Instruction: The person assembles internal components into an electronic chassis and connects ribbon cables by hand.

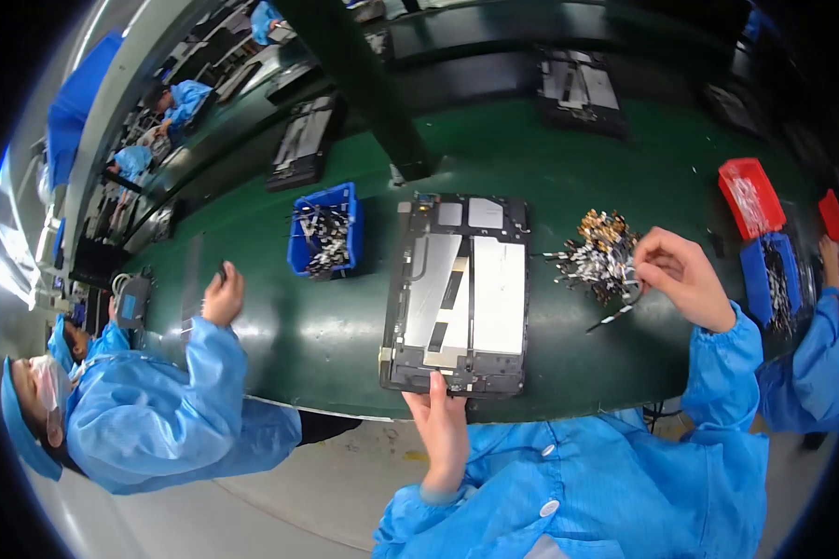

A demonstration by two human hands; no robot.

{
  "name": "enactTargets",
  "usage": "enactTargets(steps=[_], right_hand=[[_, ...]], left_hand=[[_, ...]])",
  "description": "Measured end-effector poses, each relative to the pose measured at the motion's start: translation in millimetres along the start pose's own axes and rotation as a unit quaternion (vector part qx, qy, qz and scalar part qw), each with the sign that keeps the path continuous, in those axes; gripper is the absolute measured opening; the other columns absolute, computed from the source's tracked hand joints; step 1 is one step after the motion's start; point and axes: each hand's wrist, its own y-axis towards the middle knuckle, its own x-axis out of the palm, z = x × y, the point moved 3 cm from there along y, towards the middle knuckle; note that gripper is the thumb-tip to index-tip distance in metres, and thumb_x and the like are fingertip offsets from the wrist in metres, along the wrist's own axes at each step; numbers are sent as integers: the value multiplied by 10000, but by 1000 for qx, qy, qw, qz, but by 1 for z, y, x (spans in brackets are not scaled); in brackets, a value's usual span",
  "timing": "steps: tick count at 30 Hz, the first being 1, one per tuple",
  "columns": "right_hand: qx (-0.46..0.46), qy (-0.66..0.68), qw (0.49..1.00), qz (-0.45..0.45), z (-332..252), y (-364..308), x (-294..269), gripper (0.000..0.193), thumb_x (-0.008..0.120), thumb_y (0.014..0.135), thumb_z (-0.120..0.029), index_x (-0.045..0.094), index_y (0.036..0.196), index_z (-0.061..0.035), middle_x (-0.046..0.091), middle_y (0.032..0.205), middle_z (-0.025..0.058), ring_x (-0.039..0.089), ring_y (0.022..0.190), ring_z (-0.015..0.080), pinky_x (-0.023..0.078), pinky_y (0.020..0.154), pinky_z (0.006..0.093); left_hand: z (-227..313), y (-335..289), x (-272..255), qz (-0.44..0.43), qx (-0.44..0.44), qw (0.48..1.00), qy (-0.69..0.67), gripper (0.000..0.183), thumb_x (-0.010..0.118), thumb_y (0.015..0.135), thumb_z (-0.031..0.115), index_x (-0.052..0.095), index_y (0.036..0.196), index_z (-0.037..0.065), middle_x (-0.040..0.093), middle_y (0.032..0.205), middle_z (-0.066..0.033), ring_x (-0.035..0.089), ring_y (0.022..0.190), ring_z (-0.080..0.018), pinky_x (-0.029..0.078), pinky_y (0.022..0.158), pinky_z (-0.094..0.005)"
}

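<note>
An opened tablet [499, 293] with a black frame, white and silver battery panels and a slanted flat strip lies in front of me. My left hand [438, 419] grips its lower edge, thumb on top and fingers beneath. Right of the tablet is a loose pile of small cable-like parts [595, 256] with white, black and gold-coloured ends. My right hand [680, 275] is at the pile's right side, thumb and forefinger pinched. From the pinch a thin black-and-white cable-like part [613, 318] slants down over the green bench.
A blue bin [353, 228] of similar parts stands left of the tablet. A red bin [725, 186] and another blue bin [753, 279] are at the right. A dark post [382, 121] rises beyond. More opened tablets [300, 140] lie farther off. Co-workers in blue sit on both sides.
</note>
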Motion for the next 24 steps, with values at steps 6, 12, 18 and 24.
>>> enactTargets(steps=[6, 12, 18, 24], right_hand=[[-188, -222, 954, -74, -58, -2, 36, 74, 617, 832, 12, 596, 902, -2, 611, 862, 100, 623, 766, 232, 500, 678, 309], [-201, -242, 942, -118, -63, -5, 53, 103, 627, 843, -23, 588, 937, -3, 601, 894, 123, 611, 807, 294, 505, 703, 353], [-247, -277, 924, 88, -44, -19, 61, 212, 671, 794, -24, 644, 1004, -7, 617, 904, 113, 622, 820, 285, 513, 717, 343], [-228, -255, 925, 166, -23, -49, 70, 290, 770, 679, -36, 732, 967, -22, 666, 963, 113, 638, 863, 249, 526, 735, 333]], left_hand=[[83, -31, -12, -175, -269, 838, 442, 311, 487, 996, 164, 577, 1191, -60, 647, 1105, -212, 648, 1014, -239, 508, 903, -335], [53, -21, 98, -388, -49, 866, 311, 365, 435, 1005, 130, 498, 1290, -90, 681, 1016, -198, 676, 955, -246, 552, 839, -346], [30, -15, 116, -439, -158, 839, 281, 350, 440, 977, -11, 467, 1320, -73, 673, 996, -204, 676, 951, -253, 564, 839, -339], [13, -15, 125, -442, -137, 850, 250, 308, 448, 968, -31, 494, 1263, -105, 660, 1003, -225, 680, 946, -282, 578, 827, -354]])
